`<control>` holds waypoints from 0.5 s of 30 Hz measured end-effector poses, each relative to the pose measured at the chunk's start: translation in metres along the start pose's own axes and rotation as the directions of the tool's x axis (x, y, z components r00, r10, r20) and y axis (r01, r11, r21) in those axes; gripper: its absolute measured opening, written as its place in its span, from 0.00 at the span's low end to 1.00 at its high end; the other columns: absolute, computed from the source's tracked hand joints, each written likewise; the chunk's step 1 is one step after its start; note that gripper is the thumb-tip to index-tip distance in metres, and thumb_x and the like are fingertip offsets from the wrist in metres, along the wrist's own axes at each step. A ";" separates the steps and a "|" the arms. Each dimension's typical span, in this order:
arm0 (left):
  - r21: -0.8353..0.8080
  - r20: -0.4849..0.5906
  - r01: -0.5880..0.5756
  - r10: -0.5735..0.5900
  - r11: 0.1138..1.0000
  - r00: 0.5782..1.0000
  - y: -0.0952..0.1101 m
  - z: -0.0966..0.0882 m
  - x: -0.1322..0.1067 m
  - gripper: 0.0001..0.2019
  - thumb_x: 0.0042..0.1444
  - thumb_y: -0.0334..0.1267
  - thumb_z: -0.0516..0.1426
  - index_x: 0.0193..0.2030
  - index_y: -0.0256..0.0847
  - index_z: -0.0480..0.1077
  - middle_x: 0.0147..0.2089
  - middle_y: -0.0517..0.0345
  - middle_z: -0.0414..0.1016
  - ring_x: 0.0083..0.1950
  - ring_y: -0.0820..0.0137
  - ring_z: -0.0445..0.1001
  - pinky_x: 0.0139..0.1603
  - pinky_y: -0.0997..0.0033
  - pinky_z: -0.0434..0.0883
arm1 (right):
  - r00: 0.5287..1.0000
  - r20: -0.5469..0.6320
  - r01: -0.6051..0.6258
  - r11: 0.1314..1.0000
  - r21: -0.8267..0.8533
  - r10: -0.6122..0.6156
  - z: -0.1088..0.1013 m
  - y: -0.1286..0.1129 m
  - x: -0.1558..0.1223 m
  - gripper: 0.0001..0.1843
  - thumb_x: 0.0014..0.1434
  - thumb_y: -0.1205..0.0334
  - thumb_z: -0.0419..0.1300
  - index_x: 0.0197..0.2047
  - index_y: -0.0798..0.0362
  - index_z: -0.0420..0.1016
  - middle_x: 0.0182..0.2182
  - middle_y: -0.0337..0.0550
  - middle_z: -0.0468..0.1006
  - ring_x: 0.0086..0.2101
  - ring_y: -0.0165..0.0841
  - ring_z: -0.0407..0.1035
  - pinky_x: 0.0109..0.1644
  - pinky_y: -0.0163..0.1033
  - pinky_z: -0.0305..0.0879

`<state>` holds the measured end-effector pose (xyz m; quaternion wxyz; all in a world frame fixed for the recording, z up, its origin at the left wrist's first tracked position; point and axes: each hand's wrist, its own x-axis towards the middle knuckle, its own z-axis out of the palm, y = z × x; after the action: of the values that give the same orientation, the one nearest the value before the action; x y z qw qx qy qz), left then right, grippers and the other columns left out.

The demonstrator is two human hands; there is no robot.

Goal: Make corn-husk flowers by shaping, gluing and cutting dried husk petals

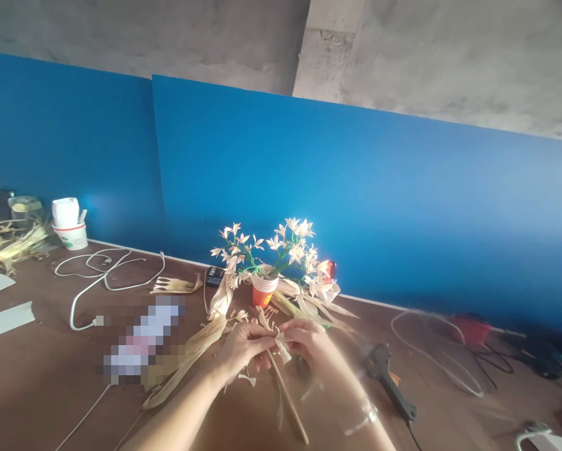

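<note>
My left hand (243, 349) and my right hand (310, 343) meet over the front of the table, fingers pinched together. Between the fingertips is a small pale corn husk piece (285, 352). A thin wooden stick (288, 398) runs beneath the fingers toward me; I cannot tell whether the left hand holds it too. Just beyond stands an orange paper cup (263, 293) with green-stemmed husk flowers (297, 247) in it. Dried corn husks (191, 351) and small scraps lie around the hands. A dark glue gun (388, 379) rests to the right of my right forearm.
White cables (105, 272) curl at the left, near a white tub (72, 235) and a husk pile (15, 244). A blurred-out rectangular item (144, 338) lies left of my hands. A red object (471, 329) and cords are at the right. A blue partition (356, 200) backs the table.
</note>
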<state>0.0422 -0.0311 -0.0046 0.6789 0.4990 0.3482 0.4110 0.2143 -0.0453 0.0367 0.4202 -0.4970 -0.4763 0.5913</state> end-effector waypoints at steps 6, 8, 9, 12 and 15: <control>0.043 0.129 0.055 -0.061 0.998 0.990 0.002 -0.006 -0.004 0.16 0.43 0.50 0.69 0.29 0.36 0.81 0.24 0.56 0.78 0.23 0.73 0.73 0.23 0.76 0.65 | 1.000 0.023 0.012 0.976 -0.217 -0.007 -0.003 -0.001 0.000 0.07 0.46 0.67 0.62 0.29 0.54 0.83 0.20 0.39 0.76 0.25 0.30 0.67 0.31 0.35 0.57; 0.057 0.139 0.069 -0.076 0.996 0.987 -0.002 -0.008 -0.003 0.16 0.44 0.49 0.68 0.30 0.36 0.81 0.23 0.56 0.77 0.22 0.73 0.73 0.21 0.77 0.64 | 1.000 0.025 -0.007 0.968 -0.252 0.013 -0.002 -0.006 -0.004 0.07 0.46 0.67 0.62 0.28 0.54 0.83 0.20 0.39 0.76 0.26 0.30 0.67 0.31 0.35 0.57; 0.059 0.141 0.073 -0.081 0.996 0.987 -0.003 -0.009 -0.002 0.16 0.45 0.50 0.68 0.31 0.36 0.81 0.23 0.57 0.77 0.21 0.73 0.73 0.21 0.77 0.63 | 1.000 0.027 -0.006 0.966 -0.259 0.013 0.000 -0.009 -0.008 0.07 0.47 0.67 0.62 0.28 0.54 0.83 0.21 0.39 0.77 0.26 0.31 0.68 0.31 0.35 0.57; 0.024 0.165 0.101 -0.103 0.995 0.981 -0.005 -0.009 -0.002 0.17 0.42 0.51 0.69 0.28 0.36 0.79 0.21 0.59 0.75 0.18 0.75 0.70 0.19 0.77 0.62 | 0.998 0.052 0.050 0.965 -0.257 -0.037 0.002 -0.019 -0.017 0.08 0.51 0.65 0.63 0.32 0.52 0.84 0.27 0.40 0.81 0.31 0.33 0.70 0.36 0.36 0.61; -0.017 0.230 0.131 -0.124 0.991 0.965 -0.003 -0.009 -0.003 0.19 0.39 0.52 0.70 0.24 0.35 0.76 0.20 0.59 0.75 0.16 0.77 0.69 0.18 0.78 0.61 | 0.978 0.193 0.118 0.968 -0.220 -0.075 -0.001 -0.022 -0.020 0.09 0.53 0.60 0.64 0.37 0.50 0.84 0.30 0.40 0.81 0.34 0.33 0.71 0.40 0.37 0.63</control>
<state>0.0342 -0.0309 -0.0100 0.7474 0.5086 0.2924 0.3119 0.2184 -0.0605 0.0616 0.3423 -0.4620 -0.6021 0.5540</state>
